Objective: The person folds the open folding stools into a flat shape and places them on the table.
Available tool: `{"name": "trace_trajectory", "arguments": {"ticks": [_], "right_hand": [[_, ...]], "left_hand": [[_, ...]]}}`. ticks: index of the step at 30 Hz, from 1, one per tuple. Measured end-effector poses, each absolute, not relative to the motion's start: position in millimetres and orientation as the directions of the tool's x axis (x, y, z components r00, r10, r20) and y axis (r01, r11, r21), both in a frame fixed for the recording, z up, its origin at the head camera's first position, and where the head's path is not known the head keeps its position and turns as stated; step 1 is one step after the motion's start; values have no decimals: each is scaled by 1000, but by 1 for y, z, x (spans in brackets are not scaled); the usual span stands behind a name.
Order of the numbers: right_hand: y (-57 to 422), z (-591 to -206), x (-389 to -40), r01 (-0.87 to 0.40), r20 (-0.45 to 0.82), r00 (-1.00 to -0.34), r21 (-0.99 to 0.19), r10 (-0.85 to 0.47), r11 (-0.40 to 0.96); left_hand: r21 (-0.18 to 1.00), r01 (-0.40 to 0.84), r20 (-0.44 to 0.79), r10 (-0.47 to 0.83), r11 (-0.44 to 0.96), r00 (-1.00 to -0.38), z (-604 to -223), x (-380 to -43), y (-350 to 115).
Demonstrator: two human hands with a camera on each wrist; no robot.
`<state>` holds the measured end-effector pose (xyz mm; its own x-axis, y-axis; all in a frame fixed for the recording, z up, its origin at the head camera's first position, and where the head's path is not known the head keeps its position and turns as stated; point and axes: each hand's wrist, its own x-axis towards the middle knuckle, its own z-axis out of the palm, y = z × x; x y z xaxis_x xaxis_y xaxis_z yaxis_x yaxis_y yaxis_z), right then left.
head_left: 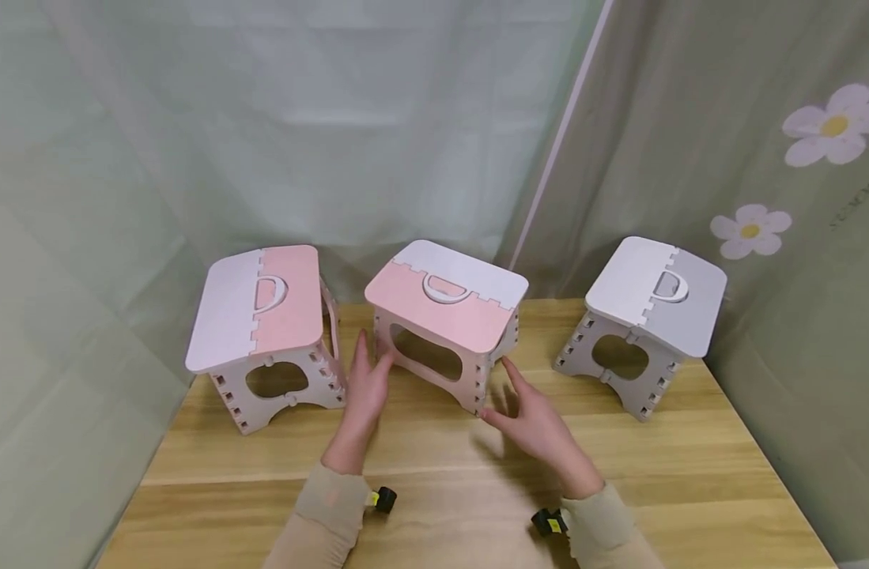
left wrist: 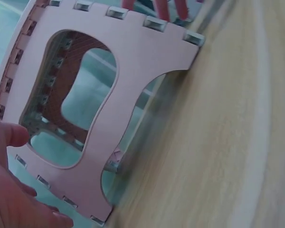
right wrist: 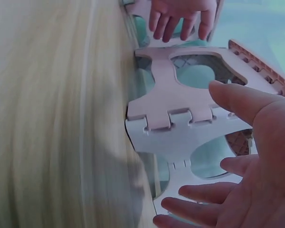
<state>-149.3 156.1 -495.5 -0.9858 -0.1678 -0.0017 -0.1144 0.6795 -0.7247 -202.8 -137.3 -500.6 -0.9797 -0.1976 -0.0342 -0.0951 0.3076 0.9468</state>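
A pink and white folding step stool stands upright and unfolded in the middle of the table, its carry handle lying in the top. My left hand is at its left side, fingers extended and thumb toward the front panel; the left wrist view shows that thumb near the oval cutout. At the stool's right side is my right hand, fingers spread and thumb close to the front right leg. In the right wrist view its palm faces the white hinged side, with nothing gripped.
On the left stands another pink and white folding stool, close beside my left hand. A grey and white folding stool is at the right. The wooden table ends at a pale curtain behind the stools.
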Motion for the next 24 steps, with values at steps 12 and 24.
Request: {"name": "trace_trajectory", "arguments": {"ticks": [12,24], "right_hand": [[143,-505,-156,-108,-13,-985,-736,-174,668],[143,-513,-160,-122,10,-986,-728,-168,674]], "left_hand": [[985,-75,-55,-129,158,-990,-515,-212,-146],[996,-63,-57,-87,67,-995,-517,-215,-153]]}}
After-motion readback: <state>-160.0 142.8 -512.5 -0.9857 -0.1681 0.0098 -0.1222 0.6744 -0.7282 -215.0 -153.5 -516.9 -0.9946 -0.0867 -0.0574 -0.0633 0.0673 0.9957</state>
